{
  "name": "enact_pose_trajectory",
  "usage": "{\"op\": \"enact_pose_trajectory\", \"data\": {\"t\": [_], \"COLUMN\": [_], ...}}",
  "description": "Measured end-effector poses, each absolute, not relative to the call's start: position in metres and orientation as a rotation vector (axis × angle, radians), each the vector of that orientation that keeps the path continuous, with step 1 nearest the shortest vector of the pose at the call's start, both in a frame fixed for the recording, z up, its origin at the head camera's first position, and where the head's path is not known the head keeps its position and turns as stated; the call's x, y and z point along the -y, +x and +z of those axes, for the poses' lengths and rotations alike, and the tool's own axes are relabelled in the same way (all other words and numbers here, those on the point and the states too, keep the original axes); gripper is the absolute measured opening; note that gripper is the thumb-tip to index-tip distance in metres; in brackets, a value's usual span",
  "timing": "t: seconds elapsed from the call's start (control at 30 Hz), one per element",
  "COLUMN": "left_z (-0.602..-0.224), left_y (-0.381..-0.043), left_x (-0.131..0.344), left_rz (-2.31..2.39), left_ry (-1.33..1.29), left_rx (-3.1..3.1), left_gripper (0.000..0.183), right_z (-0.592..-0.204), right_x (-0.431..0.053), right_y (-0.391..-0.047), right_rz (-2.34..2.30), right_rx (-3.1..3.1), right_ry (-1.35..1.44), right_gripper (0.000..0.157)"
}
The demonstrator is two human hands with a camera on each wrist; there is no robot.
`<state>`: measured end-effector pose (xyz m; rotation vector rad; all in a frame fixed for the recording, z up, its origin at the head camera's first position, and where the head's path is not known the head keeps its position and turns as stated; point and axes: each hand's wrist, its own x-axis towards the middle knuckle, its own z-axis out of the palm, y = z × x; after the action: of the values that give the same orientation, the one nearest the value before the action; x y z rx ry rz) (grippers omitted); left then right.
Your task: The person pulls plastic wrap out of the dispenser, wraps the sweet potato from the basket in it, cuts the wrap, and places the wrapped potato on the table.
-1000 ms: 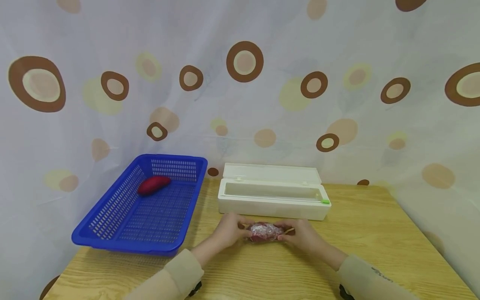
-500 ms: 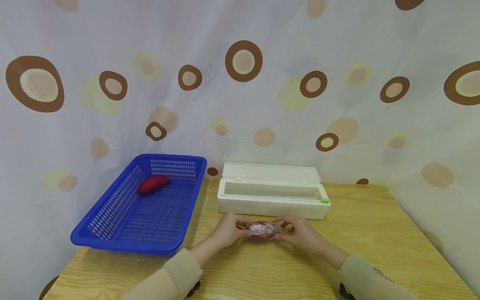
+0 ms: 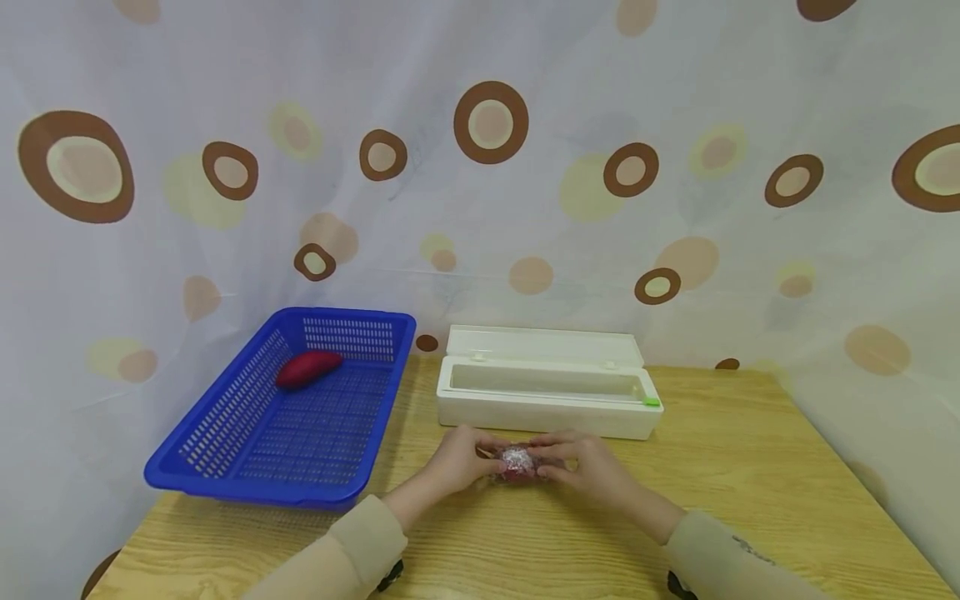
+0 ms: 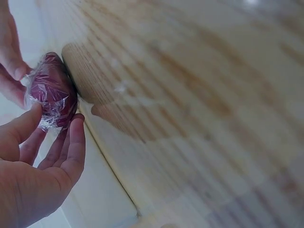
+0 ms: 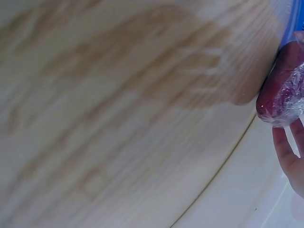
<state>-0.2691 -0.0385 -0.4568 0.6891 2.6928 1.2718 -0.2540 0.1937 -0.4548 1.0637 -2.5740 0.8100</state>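
A dark red sweet potato [image 3: 516, 463] wrapped in crinkled cling film lies between both hands at the middle of the table. My left hand [image 3: 456, 460] pinches its left end, thumb on the near side and fingers behind. From the other side my right hand [image 3: 591, 468] holds the right end, fingertips and thumb on the film. The left wrist view shows the film bunched on the sweet potato [image 4: 54, 90] beside the left thumb [image 4: 31, 121]. In the right wrist view, only part of the right hand [image 5: 295, 164] shows under the wrapped end.
Behind the hands stands a long white cling film box [image 3: 540, 417], lid raised, with a green slider [image 3: 651, 402] on its edge. A blue basket [image 3: 390, 417] on the left holds another sweet potato [image 3: 307, 368]. A spotted curtain [image 3: 525, 225] hangs behind the wooden table [image 3: 750, 467].
My right hand has moved left over the wrapped sweet potato, closer to the left hand, and less film sticks out at the right end. The left hand stays in place.
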Motion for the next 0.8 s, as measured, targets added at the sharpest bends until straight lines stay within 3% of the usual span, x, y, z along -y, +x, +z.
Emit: {"op": "enact_pose_trajectory", "data": {"t": [0.3,0.63,0.8], "left_z": [-0.4558,-0.4546,-0.4542], "left_y": [-0.2693,-0.2688,-0.2676], "left_x": [0.0386,0.0381,0.0374], "left_rz": [1.284,1.290,1.302], "left_ry": [0.696,0.703,0.707], "left_rx": [-2.690,-2.686,-2.674], "left_gripper": [0.027,0.027,0.027], "right_z": [-0.4602,-0.4597,-0.4609], "right_x": [-0.1944,-0.1907,-0.1920], "right_y": [-0.2581,-0.2583,-0.2608], "right_rz": [0.826,0.931,0.988], "right_rx": [2.636,2.759,2.811], "right_ry": [1.009,0.868,0.867], "right_gripper": [0.032,0.055,0.052]}}
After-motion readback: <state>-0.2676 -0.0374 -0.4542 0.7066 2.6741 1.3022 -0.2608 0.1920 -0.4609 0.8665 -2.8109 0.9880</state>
